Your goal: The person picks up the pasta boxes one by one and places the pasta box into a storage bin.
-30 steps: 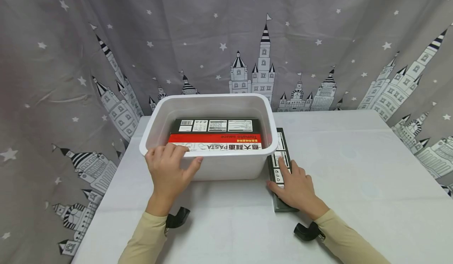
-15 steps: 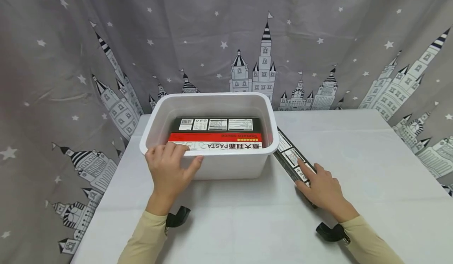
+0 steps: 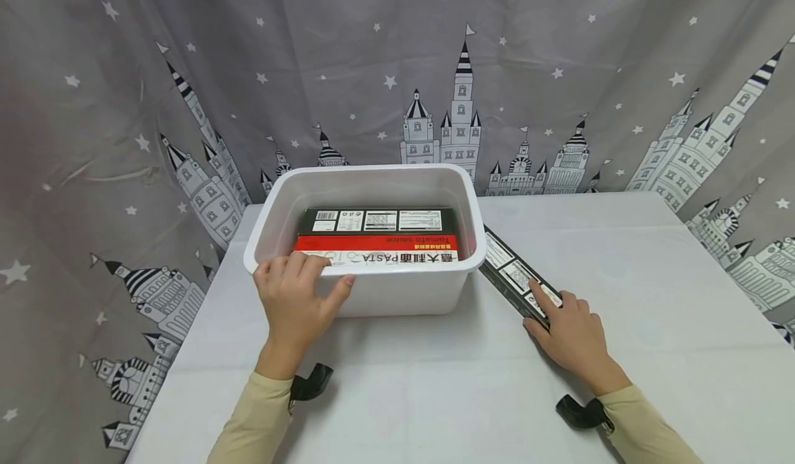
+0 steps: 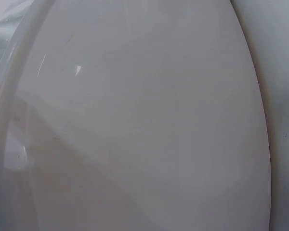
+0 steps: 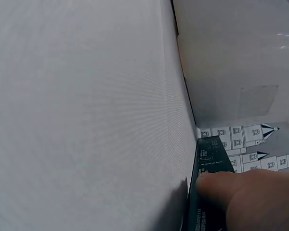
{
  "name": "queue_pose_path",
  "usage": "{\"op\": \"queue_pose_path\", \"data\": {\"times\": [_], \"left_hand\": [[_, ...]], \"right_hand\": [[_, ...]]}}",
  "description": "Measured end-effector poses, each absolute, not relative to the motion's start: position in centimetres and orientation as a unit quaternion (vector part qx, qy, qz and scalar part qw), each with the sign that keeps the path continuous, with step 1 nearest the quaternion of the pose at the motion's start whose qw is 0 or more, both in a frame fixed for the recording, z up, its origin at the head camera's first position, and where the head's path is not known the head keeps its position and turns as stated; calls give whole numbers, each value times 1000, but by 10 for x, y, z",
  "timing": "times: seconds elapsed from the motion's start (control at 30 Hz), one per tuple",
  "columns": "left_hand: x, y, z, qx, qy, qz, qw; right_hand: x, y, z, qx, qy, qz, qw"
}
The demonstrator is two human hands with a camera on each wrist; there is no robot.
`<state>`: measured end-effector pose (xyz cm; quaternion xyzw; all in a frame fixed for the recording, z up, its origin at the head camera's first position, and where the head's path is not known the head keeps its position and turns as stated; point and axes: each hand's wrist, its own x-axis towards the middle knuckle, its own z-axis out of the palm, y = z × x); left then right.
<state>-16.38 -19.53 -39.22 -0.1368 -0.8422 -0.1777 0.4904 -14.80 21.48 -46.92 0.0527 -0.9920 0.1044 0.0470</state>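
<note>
A white plastic bin (image 3: 397, 291) stands at the left of the table, and my left hand (image 3: 295, 305) grips its near rim, fingers over the edge and thumb outside. In the left wrist view the bin's wall (image 4: 149, 115) fills most of the frame. Inside lies a pasta box (image 3: 375, 243) with red, white and black bands. A second, black-sided box with a like label panel, seemingly another pasta box (image 3: 512, 271), slants to the bin's right, its far end hidden behind the rim. My right hand (image 3: 574, 336) holds its near end; the thumb (image 5: 216, 187) presses its side.
The white-covered table (image 3: 621, 264) extends right and in front of the bin. Behind it hangs a grey curtain (image 3: 348, 56) printed with stars and castles. A black wrist-worn device (image 3: 584, 412) sits by the right sleeve, another (image 3: 312, 382) by the left.
My right hand has moved right, swinging the pasta box's near end outward from straight to slanted. That end has since gone out of sight under the hand. The left hand and bin stay put.
</note>
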Motion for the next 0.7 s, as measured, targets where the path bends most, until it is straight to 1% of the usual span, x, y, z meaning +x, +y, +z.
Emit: {"op": "queue_pose_path", "data": {"times": [0.13, 0.43, 0.7], "left_hand": [[-164, -196, -392, -140, -840, -176, 494], [-164, -196, -393, -133, -849, -183, 477], [-164, -196, -395, -134, -848, -182, 480]], "right_hand": [[-147, 214, -468, 53, -992, 104, 50], [-146, 217, -467, 65, -990, 112, 56], [-155, 232, -451, 81, -990, 108, 45]]}}
